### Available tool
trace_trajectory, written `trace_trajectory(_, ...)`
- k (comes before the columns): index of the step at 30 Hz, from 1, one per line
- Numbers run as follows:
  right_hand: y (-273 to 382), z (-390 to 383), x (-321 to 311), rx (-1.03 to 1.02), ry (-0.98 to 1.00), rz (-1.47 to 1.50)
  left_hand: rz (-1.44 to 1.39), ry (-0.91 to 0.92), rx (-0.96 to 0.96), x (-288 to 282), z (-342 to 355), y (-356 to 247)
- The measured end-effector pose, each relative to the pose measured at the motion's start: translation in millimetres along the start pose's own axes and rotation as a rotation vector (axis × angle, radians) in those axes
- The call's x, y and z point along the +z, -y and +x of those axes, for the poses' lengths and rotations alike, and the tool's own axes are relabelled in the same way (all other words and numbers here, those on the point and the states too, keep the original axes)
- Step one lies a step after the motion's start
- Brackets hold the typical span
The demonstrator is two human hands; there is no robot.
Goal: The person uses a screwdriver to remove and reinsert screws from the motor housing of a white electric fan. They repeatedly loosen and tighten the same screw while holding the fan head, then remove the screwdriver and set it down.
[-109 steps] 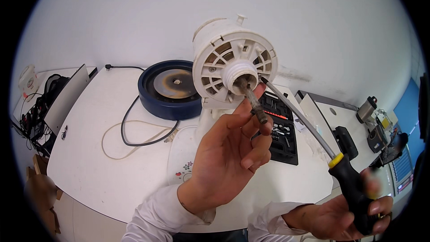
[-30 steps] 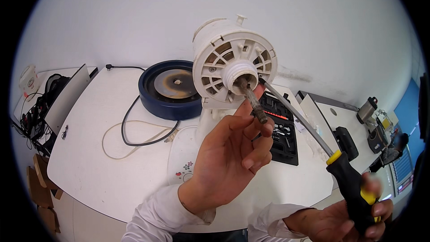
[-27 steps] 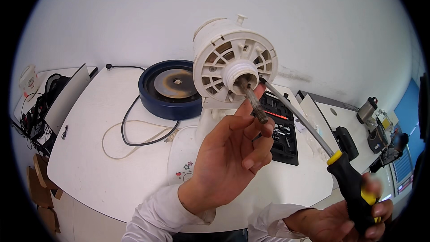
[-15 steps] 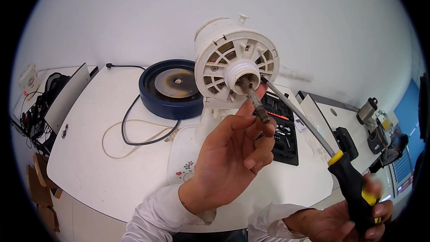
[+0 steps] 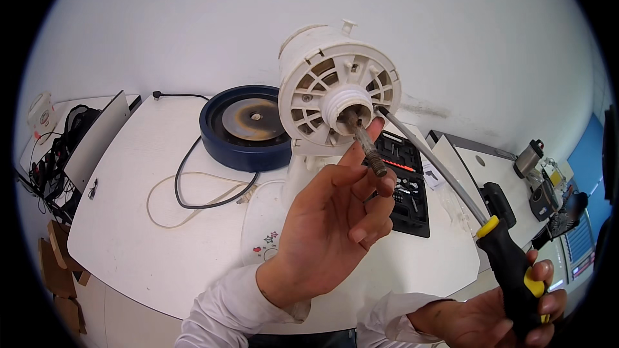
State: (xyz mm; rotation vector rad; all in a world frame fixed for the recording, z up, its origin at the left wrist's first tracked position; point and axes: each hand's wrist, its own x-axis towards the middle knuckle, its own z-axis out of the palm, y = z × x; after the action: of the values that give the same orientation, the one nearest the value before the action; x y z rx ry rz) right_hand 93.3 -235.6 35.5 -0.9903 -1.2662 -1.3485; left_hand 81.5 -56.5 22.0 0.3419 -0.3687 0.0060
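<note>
A white fan motor housing (image 5: 303, 58) stands on its base, grille facing me, with a threaded metal shaft (image 5: 369, 148) pointing out of the centre. My left hand (image 5: 322, 232) is curled beneath the shaft, index finger reaching up to the housing's lower right; whether its other fingers grip anything is unclear. My right hand (image 5: 483, 316) is closed round the black-and-yellow handle of a long screwdriver (image 5: 445, 174), whose tip meets the grille's right side beside that index finger.
On the white table (image 5: 129, 232) lie a dark blue round appliance (image 5: 238, 158), cords (image 5: 180, 206) and an open black toolkit (image 5: 416, 222). Side tables carry tangled cables (image 5: 48, 167) at left and a metal flask (image 5: 529, 158) at right. A person (image 5: 564, 219) is at the far right.
My right hand's grip has shifted slightly and the screwdriver handle has turned and moved a little right. My left hand and the motor housing are nearly still.
</note>
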Motion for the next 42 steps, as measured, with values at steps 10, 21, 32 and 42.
trace_trajectory(10,1,4,-4,-0.012,0.068,-0.024,-0.016,0.03,-0.023,1,4,4)
trace_trajectory(21,14,13,-35,0.207,0.392,0.164,-0.092,0.07,-0.027,-3,8,8)
trace_trajectory(32,5,4,-21,-0.104,0.151,-0.309,-0.072,0.036,-0.015,-6,6,6)
trace_trajectory(42,5,9,-18,0.009,0.202,-0.039,-0.061,0.053,-0.032,-3,8,8)
